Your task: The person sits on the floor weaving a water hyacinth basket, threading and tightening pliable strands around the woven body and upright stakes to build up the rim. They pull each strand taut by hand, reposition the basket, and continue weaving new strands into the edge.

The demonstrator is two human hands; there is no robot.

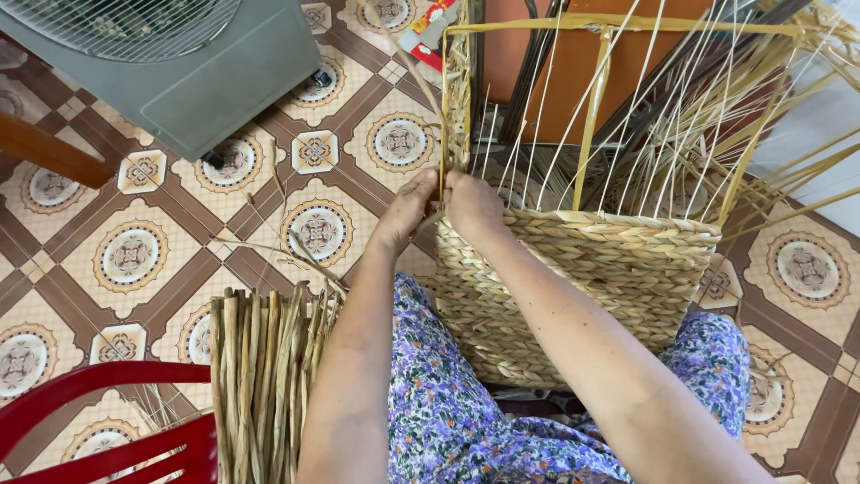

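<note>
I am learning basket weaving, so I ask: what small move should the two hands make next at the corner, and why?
Probably pull the strand snug around the corner stake. Both the left hand and the right hand pinch at the corner of the half-woven basket, right at the top of the finished rows, and the stakes above stand bare.

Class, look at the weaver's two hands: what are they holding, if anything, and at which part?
Both hands, left and right, grip the half-woven basket at its top left corner, around the upright frame post.
</note>
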